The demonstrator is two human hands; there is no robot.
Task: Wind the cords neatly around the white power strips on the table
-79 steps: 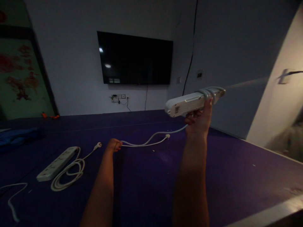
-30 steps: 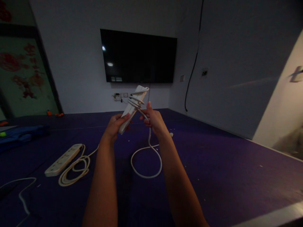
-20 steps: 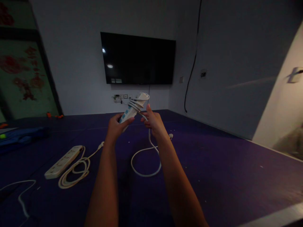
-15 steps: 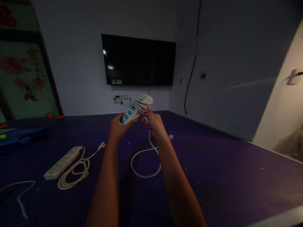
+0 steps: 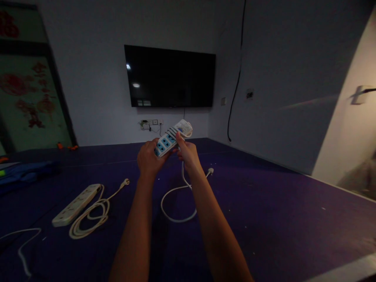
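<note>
- The wrapped power strip (image 5: pixel 165 144) is held up above the purple surface (image 5: pixel 270 219), tilted, with its far end raised toward the right and its blue sockets turned into view.
- Its lower end is grasped by the left grip (image 5: pixel 149 158), by which part of the strip is covered.
- The white cord (image 5: pixel 172 132) is wound in several turns around the strip's upper half; it is grasped by the right grip (image 5: pixel 188 154), with the thumb laid against the turns and the other fingers partly hidden.
- Below the right grip, the cord is let down to the surface, where it is laid in a loop and ended by a white plug (image 5: pixel 210 171).
- At the left, a second power strip (image 5: pixel 75 206) is laid, with its coiled cord (image 5: pixel 78 236) just beside it.
- A further cord (image 5: pixel 20 253) is cut off by the left edge.
- Behind, a dark television (image 5: pixel 170 76) is mounted above some wall sockets (image 5: pixel 155 122).
</note>
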